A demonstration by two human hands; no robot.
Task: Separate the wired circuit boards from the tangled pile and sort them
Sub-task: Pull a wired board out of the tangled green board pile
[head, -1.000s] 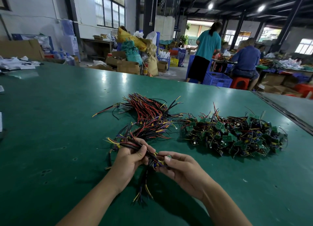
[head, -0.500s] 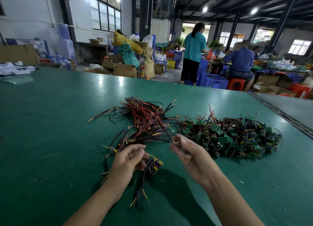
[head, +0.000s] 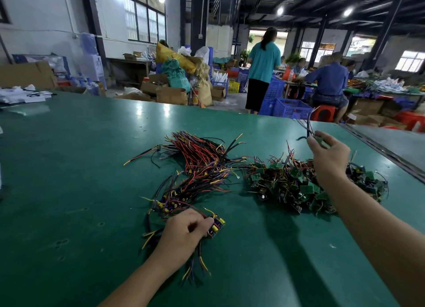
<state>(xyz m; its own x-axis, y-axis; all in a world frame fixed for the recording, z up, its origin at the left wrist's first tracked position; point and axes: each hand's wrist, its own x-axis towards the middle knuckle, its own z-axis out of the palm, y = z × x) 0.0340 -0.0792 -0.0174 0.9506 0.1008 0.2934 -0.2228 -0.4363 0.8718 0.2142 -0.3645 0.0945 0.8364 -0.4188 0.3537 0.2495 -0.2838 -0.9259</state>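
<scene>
The green worktop (head: 69, 168) carried a tangled pile (head: 296, 187) of boards at right and a wire bundle (head: 202, 164) left of it. Above the pile, the right hand (head: 330, 156) pinched one wired board (head: 320, 140) in curled fingers. Nearer, the left hand (head: 184, 229) gripped a second board (head: 216, 226) against the worktop.

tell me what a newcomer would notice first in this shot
The two tangled heaps on the green table: a fan of red, yellow and purple wires at centre and a pile of green circuit boards to its right. Above that pile the right hand pinches one wired board in the air, while the left hand grips a small bundle nearer the viewer.
</scene>
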